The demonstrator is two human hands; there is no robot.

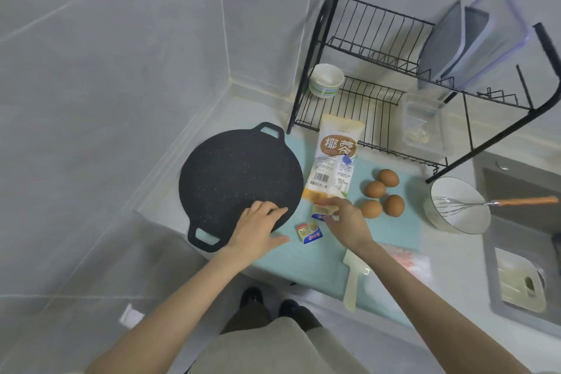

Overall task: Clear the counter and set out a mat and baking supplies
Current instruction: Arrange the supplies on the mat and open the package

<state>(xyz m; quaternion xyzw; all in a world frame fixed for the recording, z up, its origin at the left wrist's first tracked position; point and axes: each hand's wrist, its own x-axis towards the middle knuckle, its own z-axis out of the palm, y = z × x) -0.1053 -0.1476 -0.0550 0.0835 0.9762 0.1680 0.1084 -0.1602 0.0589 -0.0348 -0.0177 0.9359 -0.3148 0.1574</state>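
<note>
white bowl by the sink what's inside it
A wire whisk, orange handle sticking out over the bowl rim. The near wall hides part of the bottom.

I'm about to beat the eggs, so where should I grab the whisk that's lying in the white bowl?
Grip the whisk by its orange handle, coming from the right, on the sink side. Its wire head lies inside the bowl, while the handle juts out past the rim, nearly level, with open space around it.
</note>
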